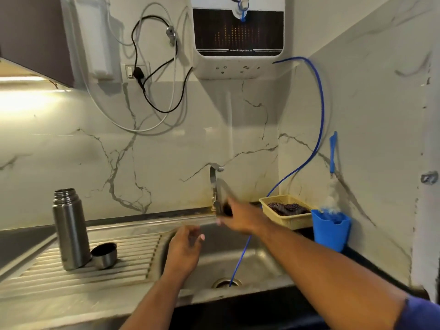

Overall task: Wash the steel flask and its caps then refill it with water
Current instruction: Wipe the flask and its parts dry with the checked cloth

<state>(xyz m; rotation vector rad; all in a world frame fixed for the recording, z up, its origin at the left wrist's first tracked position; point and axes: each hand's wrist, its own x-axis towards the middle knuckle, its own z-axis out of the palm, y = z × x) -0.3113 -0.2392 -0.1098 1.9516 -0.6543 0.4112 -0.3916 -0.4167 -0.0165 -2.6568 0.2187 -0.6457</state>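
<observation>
Right hand [242,220] reaches to the foot of the tap [214,177], its fingers closed round a small dark object [227,208] too blurred to name. Left hand [184,251] hovers over the sink [262,258] with loosely curled fingers and holds nothing. The steel flask [69,229] stands upright and uncapped on the ribbed drainboard [133,258], well to the left of both hands. A steel cap [104,254] lies tilted against its base, dark inside showing. On the wall above the tap hangs a white water purifier [240,67], printed "www.drinkprime.in". A blue tube [320,110] runs from it down into the sink drain. A yellow basket [288,221] sits beside a blue holder [329,232] in the corner.
</observation>
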